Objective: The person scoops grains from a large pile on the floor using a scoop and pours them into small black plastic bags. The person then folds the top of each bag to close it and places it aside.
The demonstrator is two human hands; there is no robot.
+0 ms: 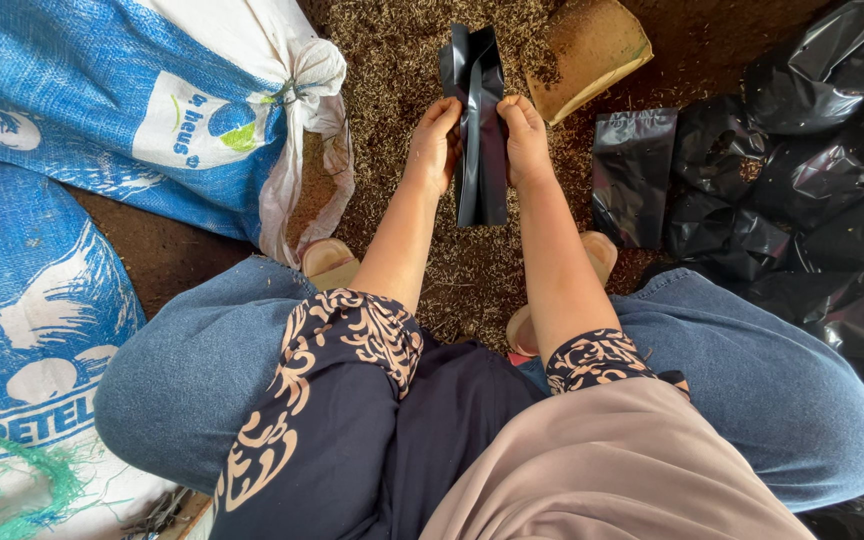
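Observation:
I hold a flat black plastic bag (479,120) upright between both hands, above ground covered in rice husk. My left hand (435,145) grips its left edge and my right hand (525,140) grips its right edge, fingers curled around the sides. The bag's mouth at the top is slightly spread apart. My knees in blue jeans frame the lower view.
Two large blue-and-white woven sacks (122,100) lie at the left. A heap of filled and flat black plastic bags (812,200) sits at the right. A tan scoop-like container (587,50) rests on the husk (392,60) beyond the bag. My sandalled feet (327,262) are below.

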